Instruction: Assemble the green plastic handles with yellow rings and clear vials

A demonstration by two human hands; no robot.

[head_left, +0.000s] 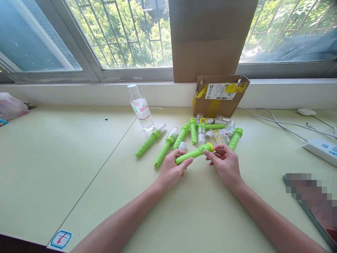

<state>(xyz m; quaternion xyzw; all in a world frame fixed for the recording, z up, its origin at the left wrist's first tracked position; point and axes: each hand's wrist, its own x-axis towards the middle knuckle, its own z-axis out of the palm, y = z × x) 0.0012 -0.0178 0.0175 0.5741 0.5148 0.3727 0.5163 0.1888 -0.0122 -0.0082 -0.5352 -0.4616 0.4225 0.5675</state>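
Note:
My left hand is wrapped round the lower end of a green plastic tube-shaped handle, tilted up to the right above the table. At the handle's wide end sits a yellow ring, which the fingertips of my right hand pinch. Just behind my left hand stands a small white cap. Two similar green handles with clear tops, a nearer one and a farther one, lie to the left. Another green handle lies beyond my right hand.
Behind my hands is a cluster of clear plastic cups, with a loose yellow ring. A water bottle and an open cardboard box stand farther back. A power strip and a phone are on the right.

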